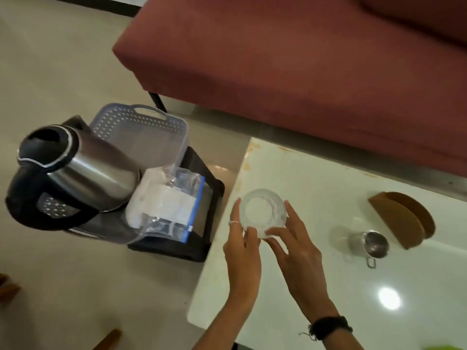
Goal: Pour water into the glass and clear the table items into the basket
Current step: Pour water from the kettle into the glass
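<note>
A clear glass (pixel 262 212) stands near the left edge of the white table (pixel 316 183). My left hand (pixel 241 245) cups its left side and my right hand (pixel 294 245) its right side, fingers touching the wall. A steel kettle (pixel 73 170) with a black handle lies tilted in the pale plastic basket (pixel 156 132), which rests on a black stand (pixel 202 205) left of the table. A clear zip bag with white contents (pixel 166 200) lies in the basket beside the kettle.
A small steel cup (pixel 374 245) and a brown wooden napkin holder (pixel 401 218) stand on the table to the right. A red sofa (pixel 303 59) runs along the far side. Tiled floor surrounds the stand.
</note>
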Demonstrator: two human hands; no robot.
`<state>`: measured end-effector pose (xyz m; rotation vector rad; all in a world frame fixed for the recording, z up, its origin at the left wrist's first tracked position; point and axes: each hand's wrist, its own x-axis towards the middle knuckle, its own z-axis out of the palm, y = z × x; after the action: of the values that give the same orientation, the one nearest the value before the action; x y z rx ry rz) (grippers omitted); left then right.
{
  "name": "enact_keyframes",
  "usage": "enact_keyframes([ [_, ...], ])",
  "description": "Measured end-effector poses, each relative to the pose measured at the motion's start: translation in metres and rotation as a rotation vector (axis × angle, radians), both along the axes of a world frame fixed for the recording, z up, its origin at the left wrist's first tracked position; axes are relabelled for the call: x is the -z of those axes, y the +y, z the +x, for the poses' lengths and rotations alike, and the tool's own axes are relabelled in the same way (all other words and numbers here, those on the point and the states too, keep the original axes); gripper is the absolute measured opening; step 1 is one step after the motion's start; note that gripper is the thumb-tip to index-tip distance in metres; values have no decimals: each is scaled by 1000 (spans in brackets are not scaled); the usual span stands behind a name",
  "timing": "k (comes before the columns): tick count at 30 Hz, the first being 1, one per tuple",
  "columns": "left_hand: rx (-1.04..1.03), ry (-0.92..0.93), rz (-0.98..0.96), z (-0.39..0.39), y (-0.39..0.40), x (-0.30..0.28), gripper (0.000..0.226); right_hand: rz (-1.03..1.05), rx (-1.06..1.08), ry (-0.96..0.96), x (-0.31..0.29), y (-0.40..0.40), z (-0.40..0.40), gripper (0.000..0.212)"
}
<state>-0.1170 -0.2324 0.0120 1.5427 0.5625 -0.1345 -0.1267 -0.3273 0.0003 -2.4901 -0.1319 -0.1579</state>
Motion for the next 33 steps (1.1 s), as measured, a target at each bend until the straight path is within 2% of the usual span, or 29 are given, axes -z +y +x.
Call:
enact_keyframes([
  [2, 75, 36, -12, -24, -29, 12, 48, -34, 17, 130, 12, -32, -29, 17],
  [5, 125, 135, -2, -52, -61, 32, 51, -38, 56, 215, 34, -69, -57, 13],
  [10, 132, 186, 32, -64, -57, 64, 52, -53, 68, 210, 58, -67, -70, 9],
  [12, 177, 203, 102, -107, -112, 49, 51, -15, 116, 256, 62, -115, -120, 11],
  [17, 143, 202, 51, -99, -111, 64, 51, 28, 79, 284, 74, -117, -116, 12],
  [21, 116, 230, 22, -100, -117, 69, 53, -12, 44, 298, 79, -121, -116, 19],
  [33, 157, 226, 25, -101, -110, 82, 54, 21, 75, 353, 88, -117, -117, 13],
])
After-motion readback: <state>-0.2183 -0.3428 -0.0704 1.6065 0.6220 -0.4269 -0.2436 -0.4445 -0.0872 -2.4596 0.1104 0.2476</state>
